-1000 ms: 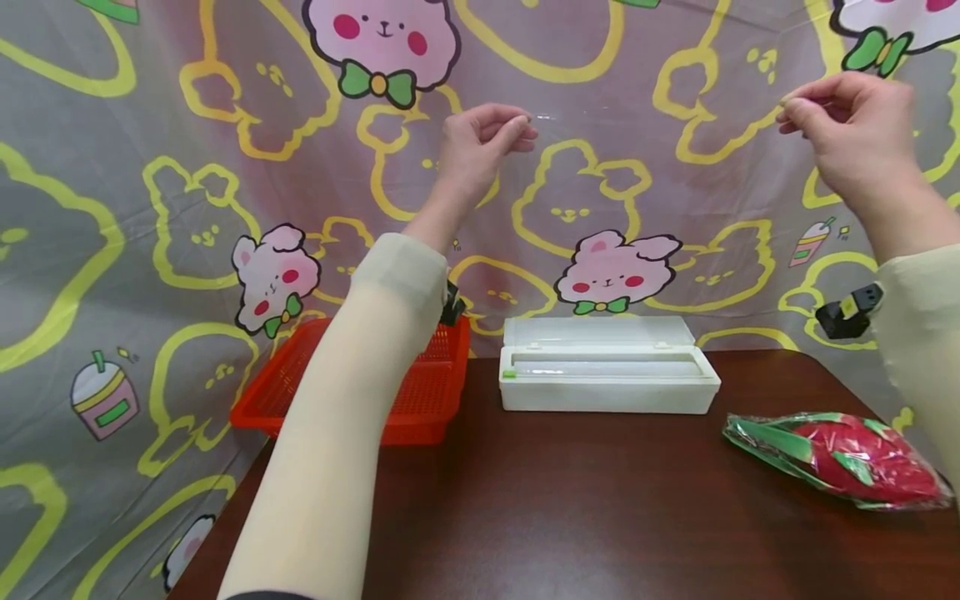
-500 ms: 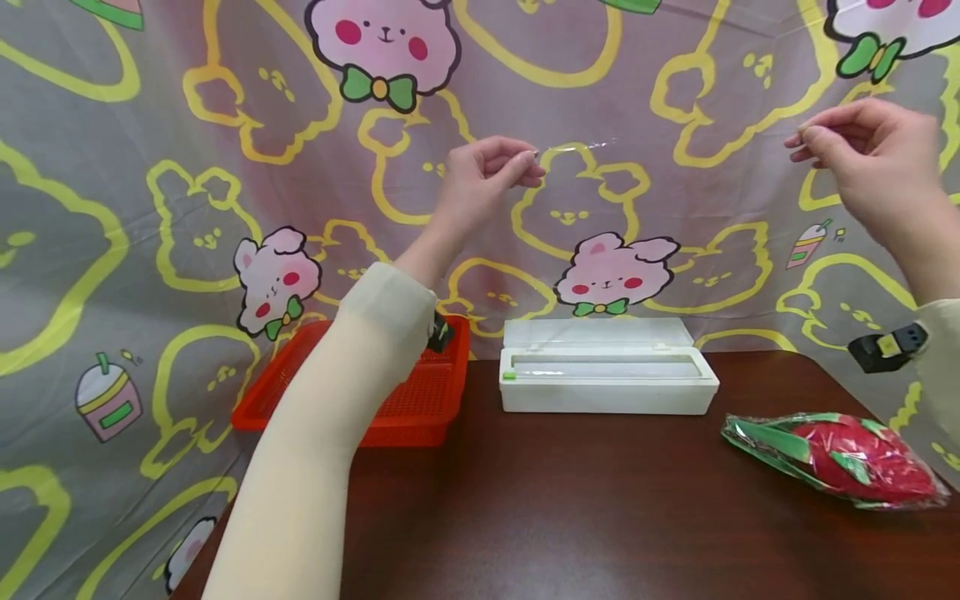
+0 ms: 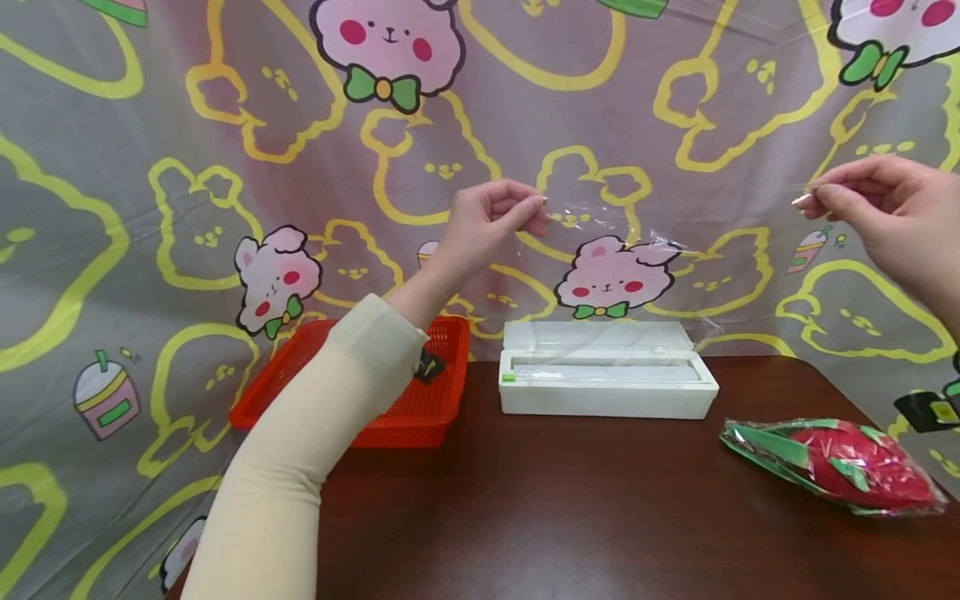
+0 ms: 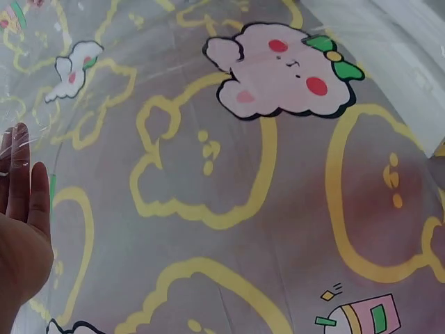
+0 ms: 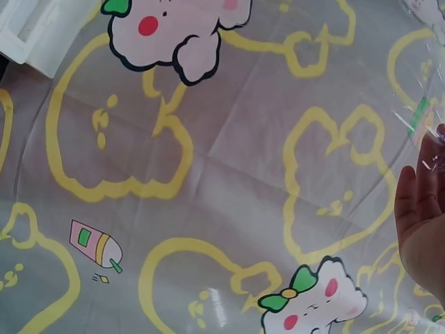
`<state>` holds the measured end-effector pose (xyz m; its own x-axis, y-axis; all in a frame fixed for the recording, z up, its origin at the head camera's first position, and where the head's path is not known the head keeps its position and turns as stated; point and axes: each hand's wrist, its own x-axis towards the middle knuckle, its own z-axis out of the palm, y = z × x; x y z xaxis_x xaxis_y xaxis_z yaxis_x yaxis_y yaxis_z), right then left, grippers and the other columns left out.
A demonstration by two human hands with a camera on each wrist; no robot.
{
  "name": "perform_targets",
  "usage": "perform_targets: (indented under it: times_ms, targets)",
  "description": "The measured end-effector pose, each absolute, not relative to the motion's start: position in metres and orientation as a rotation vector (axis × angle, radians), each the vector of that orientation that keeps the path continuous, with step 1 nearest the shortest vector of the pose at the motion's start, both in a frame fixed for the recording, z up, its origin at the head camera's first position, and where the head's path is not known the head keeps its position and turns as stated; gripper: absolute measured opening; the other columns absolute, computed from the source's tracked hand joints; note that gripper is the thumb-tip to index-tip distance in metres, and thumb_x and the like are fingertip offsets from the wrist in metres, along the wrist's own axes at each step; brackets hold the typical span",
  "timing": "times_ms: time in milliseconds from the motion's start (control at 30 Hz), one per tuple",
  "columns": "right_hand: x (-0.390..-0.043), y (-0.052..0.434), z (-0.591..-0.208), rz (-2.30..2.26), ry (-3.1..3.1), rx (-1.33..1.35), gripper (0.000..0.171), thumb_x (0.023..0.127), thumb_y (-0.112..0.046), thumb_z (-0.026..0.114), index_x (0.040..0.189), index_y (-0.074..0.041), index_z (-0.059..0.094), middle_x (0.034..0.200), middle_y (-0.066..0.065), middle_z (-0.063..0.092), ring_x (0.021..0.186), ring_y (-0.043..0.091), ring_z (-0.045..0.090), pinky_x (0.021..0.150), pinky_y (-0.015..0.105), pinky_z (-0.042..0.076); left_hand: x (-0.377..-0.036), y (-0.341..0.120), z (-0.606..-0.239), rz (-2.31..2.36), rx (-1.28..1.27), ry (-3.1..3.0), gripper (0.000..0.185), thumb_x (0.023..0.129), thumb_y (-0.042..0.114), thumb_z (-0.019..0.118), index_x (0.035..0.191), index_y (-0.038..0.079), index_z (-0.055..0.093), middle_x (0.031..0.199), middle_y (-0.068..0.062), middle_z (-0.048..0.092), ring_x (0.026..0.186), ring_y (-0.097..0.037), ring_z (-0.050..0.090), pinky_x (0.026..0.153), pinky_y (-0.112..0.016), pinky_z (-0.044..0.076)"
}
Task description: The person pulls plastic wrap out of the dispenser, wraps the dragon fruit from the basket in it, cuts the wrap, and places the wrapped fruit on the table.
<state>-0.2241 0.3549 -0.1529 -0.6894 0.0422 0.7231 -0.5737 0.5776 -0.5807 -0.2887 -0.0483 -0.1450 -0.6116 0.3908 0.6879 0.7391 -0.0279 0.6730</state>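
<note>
A clear sheet of cling film (image 3: pixel 615 223) stretches in the air between my two hands, visible mainly by its glints. My left hand (image 3: pixel 489 218) pinches its left end between thumb and fingers. At the other end my right hand (image 3: pixel 888 204) pinches the film, a crumpled bit of it shining at the fingertips. Below and behind stands a white cling film box (image 3: pixel 607 402), lid raised, a roll inside and a green slider (image 3: pixel 509 377) at its left. Each wrist view catches its hand only at the edge, the left hand (image 4: pixel 24 229) and right hand (image 5: pixel 425 229), with film over the fingers.
A red plastic basket (image 3: pixel 420 435) stands at the table's back left, partly behind my left sleeve. A red and green dragon fruit (image 3: pixel 862 467) in clear wrapping lies at the right of the brown table (image 3: pixel 570 508). A patterned curtain (image 3: pixel 285 192) hangs behind.
Both hands have come down, still pinching the film, and the right hand has also shifted right. More of the film shows between them. The box, basket and dragon fruit stay put.
</note>
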Motion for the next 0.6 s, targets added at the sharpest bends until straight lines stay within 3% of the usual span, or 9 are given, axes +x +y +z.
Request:
perform_targets:
  times_ms: [133, 233, 400, 600]
  targets:
    - [-0.207, 0.347, -0.157, 1.098, -2.103, 0.432, 0.017, 0.097, -0.002, 0.054, 0.103, -0.011, 0.067, 0.085, -0.016, 0.066, 0.075, -0.004, 0.062, 0.074, 0.003, 0.043, -0.278, -0.054, -0.152, -1.693, -1.232, -1.956, 0.012, 0.093, 0.005, 0.065, 0.1, -0.005, 0.067, 0.087, -0.012, 0.071, 0.08, -0.029, 0.069, 0.083, -0.034, 0.054]
    - [-0.193, 0.339, -0.162, 1.144, -2.062, 0.507, 0.028, 0.096, 0.006, 0.052, 0.099, -0.018, 0.066, 0.082, -0.016, 0.066, 0.071, -0.005, 0.063, 0.073, 0.004, 0.044, -0.269, -0.06, -0.16, -1.707, -1.237, -1.983, 0.009, 0.092, 0.004, 0.065, 0.098, -0.003, 0.068, 0.086, -0.012, 0.071, 0.079, -0.028, 0.069, 0.077, -0.036, 0.056]
    - [-0.176, 0.34, -0.185, 1.139, -2.048, 0.634, 0.029, 0.095, 0.012, 0.047, 0.098, -0.009, 0.067, 0.079, -0.012, 0.067, 0.068, -0.003, 0.063, 0.069, 0.007, 0.047, -0.251, -0.07, -0.177, -1.68, -1.265, -2.044, 0.008, 0.092, 0.005, 0.066, 0.097, -0.001, 0.069, 0.085, -0.01, 0.071, 0.077, -0.026, 0.069, 0.068, -0.038, 0.057]
    - [-0.162, 0.347, -0.213, 1.122, -2.094, 0.672, 0.031, 0.093, 0.017, 0.046, 0.097, -0.006, 0.067, 0.08, -0.01, 0.066, 0.067, -0.002, 0.063, 0.066, 0.007, 0.048, -0.238, -0.079, -0.202, -1.717, -1.358, -2.024, 0.009, 0.09, -0.001, 0.066, 0.098, -0.006, 0.067, 0.086, -0.011, 0.072, 0.076, -0.028, 0.069, 0.077, -0.04, 0.056]
